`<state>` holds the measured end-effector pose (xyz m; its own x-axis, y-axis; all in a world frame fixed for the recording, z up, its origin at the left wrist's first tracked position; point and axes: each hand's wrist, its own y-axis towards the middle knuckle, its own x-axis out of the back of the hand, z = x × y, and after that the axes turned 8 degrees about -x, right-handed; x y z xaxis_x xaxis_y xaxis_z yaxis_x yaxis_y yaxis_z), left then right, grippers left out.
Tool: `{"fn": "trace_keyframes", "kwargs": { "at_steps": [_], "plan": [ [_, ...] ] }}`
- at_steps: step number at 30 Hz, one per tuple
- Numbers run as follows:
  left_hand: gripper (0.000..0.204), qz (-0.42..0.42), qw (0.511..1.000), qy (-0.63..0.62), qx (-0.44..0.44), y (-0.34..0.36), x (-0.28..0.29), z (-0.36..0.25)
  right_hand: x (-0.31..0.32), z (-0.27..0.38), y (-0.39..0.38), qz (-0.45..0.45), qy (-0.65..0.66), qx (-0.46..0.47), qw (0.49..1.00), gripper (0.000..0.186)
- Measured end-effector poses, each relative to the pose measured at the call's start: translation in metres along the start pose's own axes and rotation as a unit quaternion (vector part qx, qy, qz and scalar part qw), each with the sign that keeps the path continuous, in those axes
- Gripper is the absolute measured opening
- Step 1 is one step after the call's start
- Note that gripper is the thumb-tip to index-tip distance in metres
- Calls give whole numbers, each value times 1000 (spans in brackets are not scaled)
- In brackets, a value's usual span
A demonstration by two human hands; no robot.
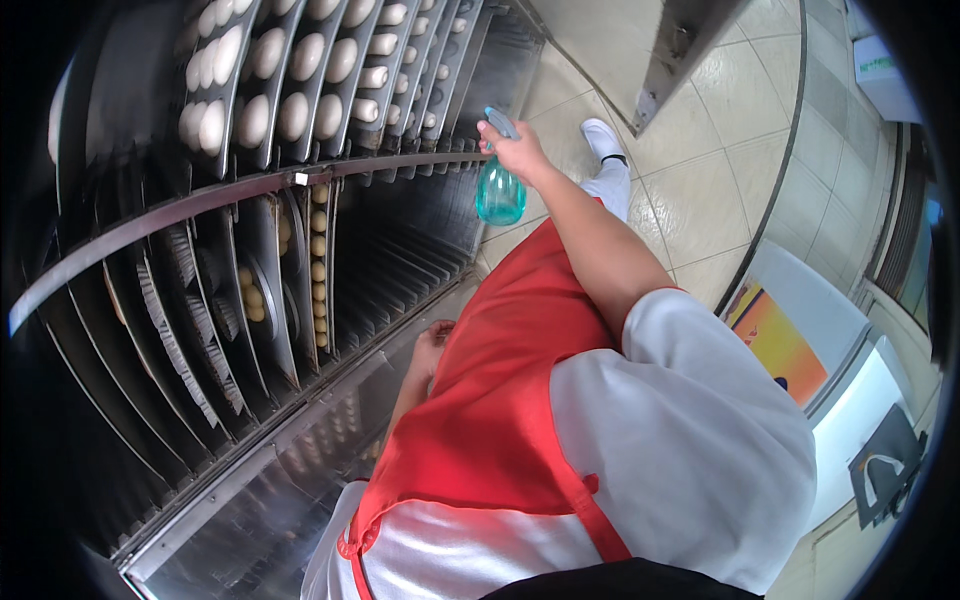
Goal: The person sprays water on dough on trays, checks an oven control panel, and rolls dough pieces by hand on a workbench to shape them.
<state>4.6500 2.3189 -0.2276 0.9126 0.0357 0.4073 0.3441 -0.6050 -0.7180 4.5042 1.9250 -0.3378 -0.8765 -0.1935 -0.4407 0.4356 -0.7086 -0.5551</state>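
My right hand [515, 152] is wrapped round the neck and trigger of a translucent teal spray bottle [500, 195], held upright beside the open end of a tall metal rack [400, 163]. Low at my left side, my left hand [430, 345] hangs with loosely bent fingers, partly hidden by my red apron [500, 400]; nothing shows in it. The rack's upper trays [275, 150] bear pale rounded dough pieces [293, 117] and shorter dough rolls [373, 77]. On lower levels are smaller yellowish dough balls [319, 270] and pieces in pleated white paper [170, 330].
A steel door or panel [600, 50] stands ahead above the tiled floor [700, 170]. At the right are a white chest-like unit [840, 360] with a colourful panel, and a white box [890, 80] higher up. Shiny metal sheeting [240, 520] lies along the rack's near side.
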Motion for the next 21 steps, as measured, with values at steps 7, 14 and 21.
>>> {"fn": "trace_keyframes", "kwargs": {
  "at_steps": [7,14,21],
  "plan": [
    [33,-24,994,111,3,-15,9,-10,3,20,56,-32,103,101,989,37],
    [45,-30,998,40,30,-31,-5,-7,22,47,75,-34,75,64,995,34],
    [51,0,995,93,34,-29,-15,-7,2,91,59,34,11,148,988,36]
  ]
}}
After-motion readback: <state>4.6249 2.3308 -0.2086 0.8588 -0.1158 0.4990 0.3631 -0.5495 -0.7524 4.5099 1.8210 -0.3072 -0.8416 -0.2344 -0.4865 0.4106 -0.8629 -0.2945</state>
